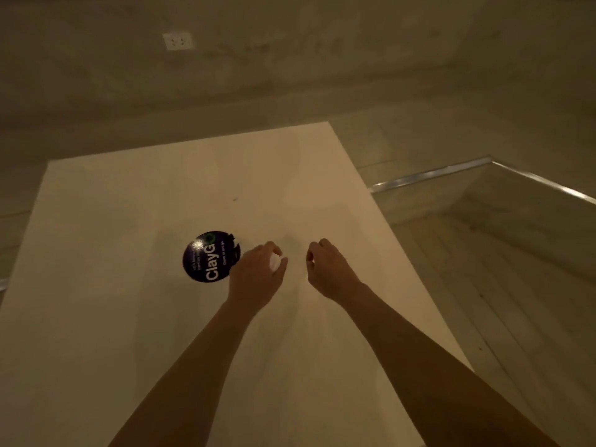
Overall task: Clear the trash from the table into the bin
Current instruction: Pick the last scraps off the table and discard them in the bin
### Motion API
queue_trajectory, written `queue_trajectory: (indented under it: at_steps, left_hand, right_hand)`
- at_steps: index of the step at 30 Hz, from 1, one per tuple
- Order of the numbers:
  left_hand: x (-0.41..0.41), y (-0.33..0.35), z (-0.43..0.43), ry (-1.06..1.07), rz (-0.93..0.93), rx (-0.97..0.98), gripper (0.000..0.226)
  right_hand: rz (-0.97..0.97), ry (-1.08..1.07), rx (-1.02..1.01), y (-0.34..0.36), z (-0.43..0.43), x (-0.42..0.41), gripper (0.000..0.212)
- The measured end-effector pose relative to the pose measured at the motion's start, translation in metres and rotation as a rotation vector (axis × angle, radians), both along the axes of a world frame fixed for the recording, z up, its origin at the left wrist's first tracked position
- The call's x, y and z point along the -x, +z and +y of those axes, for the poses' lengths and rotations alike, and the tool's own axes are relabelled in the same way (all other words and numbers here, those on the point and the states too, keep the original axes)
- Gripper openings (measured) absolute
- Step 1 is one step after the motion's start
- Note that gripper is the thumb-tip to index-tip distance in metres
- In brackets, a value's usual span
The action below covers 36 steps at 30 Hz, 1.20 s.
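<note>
— Holding something white, is that it? What do the fingers of the left hand do?

— They curl tight around a small white scrap, maybe crumpled paper. Only a bit of it peeks out, just left of the middle of the frame. I think it is squeezed small so it cannot drop on the way to the bin.

— And the right hand?

— Its fingers are bent in too, a loose fist. Something tiny and pale shows at the fingertips, but I cannot tell if it holds anything.

— What is around the hands?

— Both hover over the pale table, close to each other. Just beside the left hand lies a round dark sticker that says ClayGo.

— Where is the bin?

— I see no bin anywhere.
</note>
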<state>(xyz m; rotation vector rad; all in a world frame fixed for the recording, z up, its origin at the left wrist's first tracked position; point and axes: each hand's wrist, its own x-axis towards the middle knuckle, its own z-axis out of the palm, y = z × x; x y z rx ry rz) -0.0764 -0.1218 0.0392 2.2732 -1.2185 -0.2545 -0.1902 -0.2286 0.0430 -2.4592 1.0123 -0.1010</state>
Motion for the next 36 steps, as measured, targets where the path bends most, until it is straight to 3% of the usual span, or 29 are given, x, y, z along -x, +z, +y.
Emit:
queue_trajectory:
  at_steps: [9,20,30,36]
  left_hand:
    - [0.080,-0.005,-0.084,0.002,-0.015,0.014,0.018]
    - [0.231,-0.029,-0.233,0.085,0.158,0.042,0.020]
    - [0.296,-0.066,-0.286,0.074,0.319,0.019,0.016]
    - [0.319,-0.112,-0.298,0.217,0.396,-0.016,0.019]
  right_hand:
    - [0.028,-0.062,0.008,0.004,-0.093,0.098,0.014]
    - [0.146,0.031,-0.039,-0.019,-0.234,0.232,0.015]
    - [0.153,0.043,-0.048,-0.043,-0.275,0.288,0.013]
    - [0.152,0.066,-0.103,-0.087,-0.294,0.299,0.011]
